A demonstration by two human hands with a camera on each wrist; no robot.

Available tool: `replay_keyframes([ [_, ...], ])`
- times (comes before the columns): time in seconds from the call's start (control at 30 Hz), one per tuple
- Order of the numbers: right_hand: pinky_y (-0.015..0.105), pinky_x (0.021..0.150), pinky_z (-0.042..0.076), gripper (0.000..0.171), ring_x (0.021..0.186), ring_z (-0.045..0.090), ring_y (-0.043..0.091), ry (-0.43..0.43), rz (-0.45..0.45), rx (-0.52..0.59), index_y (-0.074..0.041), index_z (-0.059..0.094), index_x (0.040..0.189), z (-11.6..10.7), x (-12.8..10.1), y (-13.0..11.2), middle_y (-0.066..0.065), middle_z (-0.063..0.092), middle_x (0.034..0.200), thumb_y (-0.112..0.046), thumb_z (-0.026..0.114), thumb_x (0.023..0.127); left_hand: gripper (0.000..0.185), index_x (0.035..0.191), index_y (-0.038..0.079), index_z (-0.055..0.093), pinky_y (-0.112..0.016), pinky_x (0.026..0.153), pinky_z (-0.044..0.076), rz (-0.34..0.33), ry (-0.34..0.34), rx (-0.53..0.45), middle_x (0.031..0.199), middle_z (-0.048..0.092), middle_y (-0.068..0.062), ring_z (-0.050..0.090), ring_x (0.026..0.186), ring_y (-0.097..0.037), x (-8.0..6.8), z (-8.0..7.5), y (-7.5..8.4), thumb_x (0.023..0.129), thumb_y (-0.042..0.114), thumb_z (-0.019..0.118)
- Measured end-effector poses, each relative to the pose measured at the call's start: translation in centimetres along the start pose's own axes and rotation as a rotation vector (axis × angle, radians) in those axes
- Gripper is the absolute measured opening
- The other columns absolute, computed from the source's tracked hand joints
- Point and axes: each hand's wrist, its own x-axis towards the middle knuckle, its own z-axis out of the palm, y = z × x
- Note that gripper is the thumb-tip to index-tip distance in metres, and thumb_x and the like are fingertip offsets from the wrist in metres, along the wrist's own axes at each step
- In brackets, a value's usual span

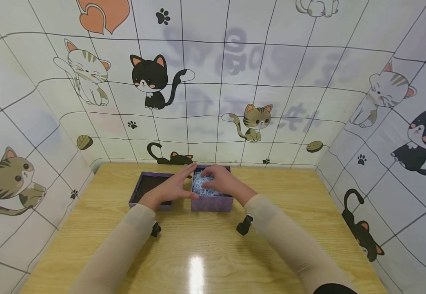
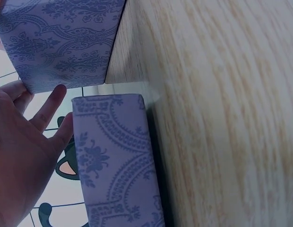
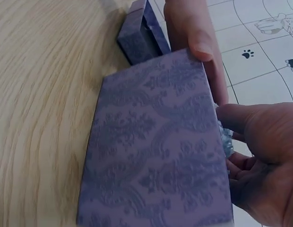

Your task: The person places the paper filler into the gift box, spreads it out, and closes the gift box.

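Resting flat on box (image 1: 211, 202) rim, left hand (image 1: 171, 188); right hand (image 1: 223, 181) fingers curled in shreds (image 1: 203, 187); lid (image 1: 149, 190) adjacent.

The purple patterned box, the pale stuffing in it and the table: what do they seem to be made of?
The purple patterned box looks like stiff card wrapped in matt printed paper: flat walls, crisp corners, damask print. The pale shredded filling seems to be crinkled paper strips, though too small to be sure. The light wood-grain table looks like glossy laminate or varnished wood, mirroring a lamp.
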Motion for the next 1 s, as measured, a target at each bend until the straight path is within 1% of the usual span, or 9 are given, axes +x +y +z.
replay_keyframes([
  [0.1, 0.04, 0.098, 0.05, 0.039, 0.12, 0.059, 0.019, -0.042, 0.043, 0.018, -0.016, 0.069, 0.129, 0.3, 0.4, -0.3, 0.0, 0.066, 0.128, -0.026, 0.078, 0.092, 0.114, 0.162, 0.04, 0.004, -0.062, 0.114, 0.028, 0.001, -0.001, -0.006, 0.168, -0.002, 0.018, 0.011, 0.155, -0.022, 0.0, 0.0, 0.2, 0.078, 0.065, 0.078],
  [0.3, 0.04, 0.1, 0.05, 0.043, 0.125, 0.058, 0.02, -0.092, 0.09, -0.031, -0.015, 0.065, 0.133, 0.8, 1.0, -0.1, 0.002, 0.063, 0.134, -0.024, 0.077, 0.093, 0.115, 0.162, 0.039, 0.006, -0.061, 0.115, 0.028, 0.011, 0.006, -0.015, 0.17, 0.001, 0.011, 0.01, 0.155, -0.02, 0.1, 0.0, 0.3, 0.077, 0.064, 0.079],
  [0.4, 0.04, 0.1, 0.049, 0.044, 0.125, 0.058, 0.021, -0.083, 0.074, -0.05, -0.014, 0.064, 0.134, 0.4, 0.7, 0.0, 0.002, 0.063, 0.136, -0.024, 0.077, 0.093, 0.115, 0.163, 0.038, 0.005, -0.06, 0.115, 0.028, 0.004, -0.005, -0.012, 0.169, 0.0, 0.015, 0.01, 0.154, -0.019, 0.1, 0.0, 0.3, 0.078, 0.065, 0.078],
  [0.47, 0.041, 0.1, 0.049, 0.046, 0.125, 0.057, 0.021, -0.063, 0.056, -0.051, -0.014, 0.064, 0.135, -0.1, 0.2, -0.2, 0.002, 0.062, 0.137, -0.025, 0.077, 0.092, 0.116, 0.164, 0.035, 0.006, -0.06, 0.115, 0.027, 0.0, -0.006, -0.011, 0.168, -0.001, 0.018, 0.01, 0.154, -0.02, 0.1, 0.0, 0.3, 0.078, 0.065, 0.078],
  [0.53, 0.042, 0.101, 0.048, 0.046, 0.125, 0.056, 0.023, -0.032, 0.034, -0.036, -0.013, 0.065, 0.134, -0.9, -0.3, -0.4, 0.003, 0.061, 0.136, -0.025, 0.078, 0.092, 0.117, 0.165, 0.031, 0.007, -0.061, 0.115, 0.027, 0.001, -0.004, -0.01, 0.168, -0.001, 0.016, 0.011, 0.155, -0.022, 0.0, 0.0, 0.4, 0.078, 0.065, 0.078],
  [0.63, 0.044, 0.097, 0.05, 0.044, 0.118, 0.058, 0.026, 0.011, 0.017, 0.009, -0.013, 0.066, 0.132, -2.0, -0.9, -0.9, 0.005, 0.061, 0.134, -0.023, 0.078, 0.092, 0.118, 0.165, 0.025, 0.008, -0.064, 0.114, 0.027, 0.001, 0.0, -0.012, 0.17, 0.0, 0.009, 0.011, 0.155, -0.025, -0.1, 0.0, 0.3, 0.078, 0.064, 0.078],
  [0.73, 0.042, 0.091, 0.052, 0.04, 0.11, 0.06, 0.025, 0.017, 0.013, 0.059, -0.012, 0.068, 0.13, -2.6, -1.2, -1.2, 0.006, 0.063, 0.128, -0.021, 0.078, 0.092, 0.119, 0.165, 0.027, 0.007, -0.064, 0.114, 0.027, -0.006, -0.001, -0.007, 0.171, 0.001, 0.006, 0.012, 0.155, -0.025, 0.0, -0.1, 0.2, 0.078, 0.066, 0.078],
  [0.9, 0.035, 0.075, 0.057, 0.043, 0.091, 0.067, 0.021, -0.077, 0.044, 0.126, -0.013, 0.064, 0.135, -1.8, -0.6, -0.7, 0.008, 0.063, 0.123, -0.017, 0.075, 0.094, 0.116, 0.163, 0.038, 0.006, -0.062, 0.115, 0.027, -0.002, 0.006, -0.007, 0.17, 0.002, 0.01, 0.012, 0.154, -0.021, 0.0, -0.1, 0.0, 0.076, 0.067, 0.078],
  [1.0, 0.034, 0.072, 0.057, 0.046, 0.089, 0.068, 0.021, -0.109, 0.062, 0.138, -0.015, 0.061, 0.138, -0.9, 0.1, -0.1, 0.01, 0.062, 0.126, -0.017, 0.075, 0.094, 0.115, 0.162, 0.04, 0.005, -0.06, 0.115, 0.027, 0.005, 0.004, -0.012, 0.17, 0.002, 0.01, 0.012, 0.154, -0.02, 0.0, 0.0, 0.0, 0.077, 0.067, 0.078],
])
